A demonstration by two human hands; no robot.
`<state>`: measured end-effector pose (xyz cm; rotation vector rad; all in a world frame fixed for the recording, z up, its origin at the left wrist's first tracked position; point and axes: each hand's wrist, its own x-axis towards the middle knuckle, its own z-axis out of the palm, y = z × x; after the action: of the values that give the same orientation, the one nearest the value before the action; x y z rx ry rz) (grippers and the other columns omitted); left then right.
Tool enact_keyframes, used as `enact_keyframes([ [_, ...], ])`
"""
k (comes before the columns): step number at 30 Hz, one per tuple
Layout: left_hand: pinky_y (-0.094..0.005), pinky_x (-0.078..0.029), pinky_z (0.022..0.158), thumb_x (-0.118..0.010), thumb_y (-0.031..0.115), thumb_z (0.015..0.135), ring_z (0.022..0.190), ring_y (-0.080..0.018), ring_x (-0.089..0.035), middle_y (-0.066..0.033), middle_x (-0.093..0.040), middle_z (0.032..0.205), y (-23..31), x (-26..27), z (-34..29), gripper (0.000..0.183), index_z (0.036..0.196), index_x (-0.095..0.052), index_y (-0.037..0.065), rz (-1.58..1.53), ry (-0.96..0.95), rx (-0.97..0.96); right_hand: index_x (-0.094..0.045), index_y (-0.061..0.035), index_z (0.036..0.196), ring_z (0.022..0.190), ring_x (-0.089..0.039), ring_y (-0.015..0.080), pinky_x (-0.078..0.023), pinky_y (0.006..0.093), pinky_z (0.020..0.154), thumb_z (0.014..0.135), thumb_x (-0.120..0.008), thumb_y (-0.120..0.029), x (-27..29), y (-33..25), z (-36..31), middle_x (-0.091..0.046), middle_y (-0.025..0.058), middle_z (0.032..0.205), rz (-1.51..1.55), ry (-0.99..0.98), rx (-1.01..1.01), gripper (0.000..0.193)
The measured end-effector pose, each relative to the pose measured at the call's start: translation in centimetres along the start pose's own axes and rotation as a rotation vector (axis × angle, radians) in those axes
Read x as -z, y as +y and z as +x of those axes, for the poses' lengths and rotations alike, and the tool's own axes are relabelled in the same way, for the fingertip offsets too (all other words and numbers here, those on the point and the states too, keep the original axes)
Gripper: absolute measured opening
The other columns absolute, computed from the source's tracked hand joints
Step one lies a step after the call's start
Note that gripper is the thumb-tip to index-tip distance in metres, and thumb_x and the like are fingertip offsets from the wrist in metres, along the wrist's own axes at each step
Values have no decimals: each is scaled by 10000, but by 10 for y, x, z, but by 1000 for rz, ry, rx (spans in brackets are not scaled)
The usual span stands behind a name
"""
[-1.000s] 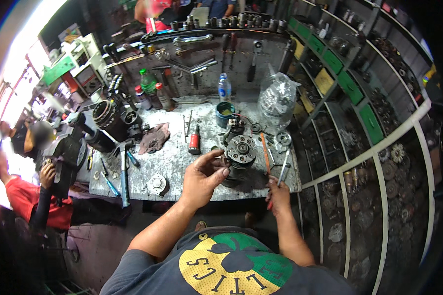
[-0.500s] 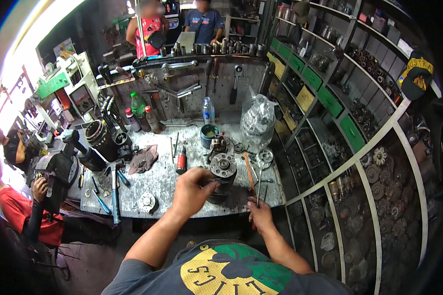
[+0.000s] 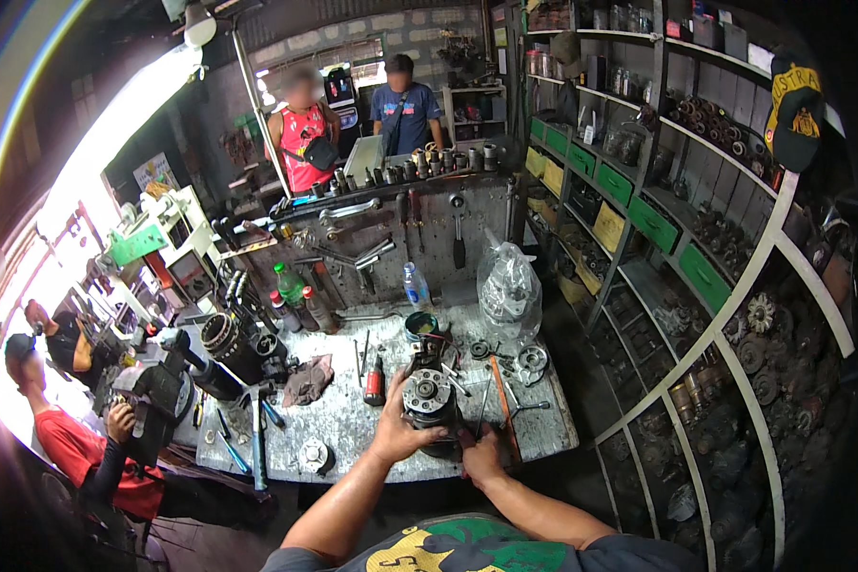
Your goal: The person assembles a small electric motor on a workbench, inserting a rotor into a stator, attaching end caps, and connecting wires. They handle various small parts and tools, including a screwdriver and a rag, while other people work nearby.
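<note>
A dark cylindrical motor, likely a starter motor, stands upright near the front of the workbench, its round metal end plate point(image 3: 427, 390) with several holes facing up. My left hand point(image 3: 402, 434) is wrapped round its near left side, thumb across the front. Close by on the right, my right hand point(image 3: 484, 456) is closed on a screwdriver point(image 3: 485, 402) whose thin shaft points up and away; part of a red handle shows below. Whether its knuckles touch the motor I cannot tell. Right of this hand lies a long orange bar point(image 3: 504, 405), with a T-shaped wrench point(image 3: 529, 407) beyond.
On the workbench point(image 3: 353, 434) are a hammer point(image 3: 259, 443), a round metal flange point(image 3: 315, 456), a rag point(image 3: 309, 379), a red tool point(image 3: 374, 386), a teal can point(image 3: 420, 327) and a bagged part point(image 3: 510, 296). A person in red point(image 3: 91, 434) stands left by a vise point(image 3: 153, 381). Shelves line the right.
My left hand has gone from a loose pinch beside the motor's top to a grip round its body. My right hand has come in close to the motor with the screwdriver. The view has tilted up.
</note>
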<state>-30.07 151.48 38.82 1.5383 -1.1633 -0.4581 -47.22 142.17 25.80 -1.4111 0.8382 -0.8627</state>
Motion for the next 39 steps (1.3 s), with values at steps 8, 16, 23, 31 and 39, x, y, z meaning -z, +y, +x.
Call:
enact_keyframes([
  [8, -518, -447, 1220, -1028, 221, 707, 1485, -486, -469, -283, -385, 1620, 33, -68, -26, 1010, 1540, -503, -4, 347, 470, 109, -672, -46, 1074, 860, -649, 159, -526, 325, 750, 1110, -653, -172, 33, -8, 92, -687, 35, 908, -184, -286, 79, 133],
  [16, -503, -371, 1276, -922, 116, 814, 1541, -453, -433, -260, -401, 1661, 24, -49, -51, 820, 1534, -536, 49, 298, 452, 2, -528, -57, 1590, 1022, -771, 418, -592, 473, 898, 1086, -582, -96, 66, -47, 50, -783, 238, 1168, -399, -109, 221, 508],
  [23, -470, -397, 1255, -649, -13, 910, 1446, -356, -576, -224, -650, 1457, 61, 16, -27, 520, 1429, -623, -34, 182, 431, -403, -477, -178, 1672, 971, -766, 442, -606, 488, 857, 1076, -605, -107, 129, -152, -35, -771, 256, 1119, -426, -452, 264, 614],
  [31, -414, -461, 1167, -380, 472, 1213, 1273, -259, -687, -164, -774, 1300, 90, 0, 78, 628, 1349, -715, -40, -133, 27, -211, -547, -215, 1630, 899, -732, 430, -606, 527, 813, 1038, -651, -106, 142, -185, -28, -719, 201, 1050, -578, -464, 442, 611],
  [39, -348, -562, 945, -328, 670, 1165, 1000, -189, -728, -120, -800, 1065, 75, -14, 77, 838, 1181, -785, -33, -79, 18, -12, -607, -197, 1587, 823, -753, 418, -625, 534, 735, 1035, -586, -122, 160, -231, -10, -700, 200, 1004, -899, -533, 483, 557],
])
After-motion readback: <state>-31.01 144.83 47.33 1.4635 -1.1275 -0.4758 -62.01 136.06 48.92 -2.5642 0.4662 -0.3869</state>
